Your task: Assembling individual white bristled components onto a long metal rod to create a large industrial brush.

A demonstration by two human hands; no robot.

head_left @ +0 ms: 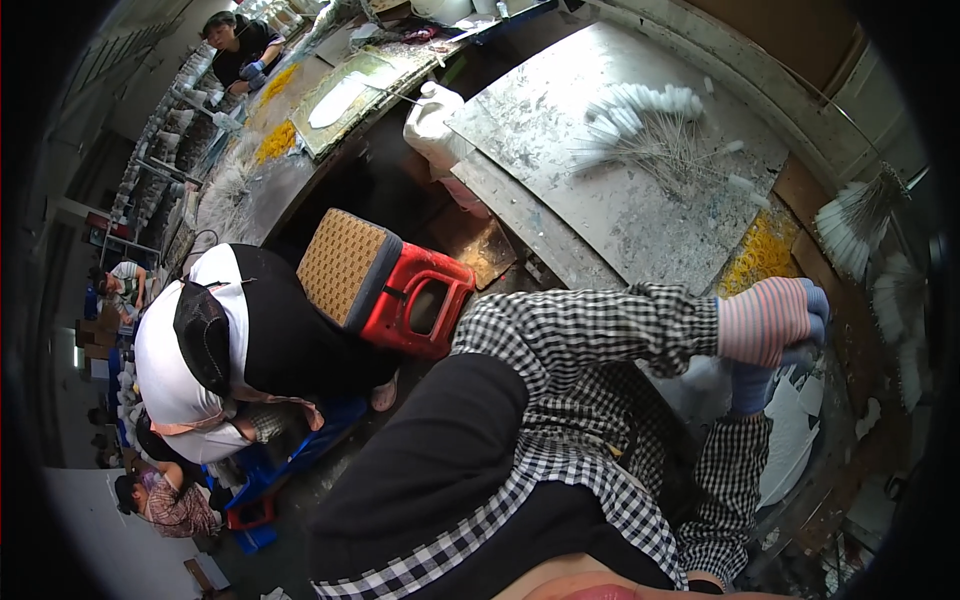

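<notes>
My left hand (765,322), in a pink-and-grey striped glove, is at the right, at the end of a black-and-white checked sleeve. Its fingers curl away from view and look closed. Just below it my right hand (750,388), in a blue glove, comes up from the lower edge and meets it. The left hand covers most of the right one's fingers. Whatever the hands hold between them is hidden. Beside them lies a heap of yellow strands (760,250) at the board's edge. A white sheet-like surface (792,435) shows below the hands.
A stained grey board (560,110) carries a pile of thin sticks with white tufted ends (650,120). Similar tufted bunches (855,230) hang at the far right. A red stool (425,300) with a patterned cushion (345,265) stands left, near a seated co-worker (205,340). A white jug (432,120) stands behind.
</notes>
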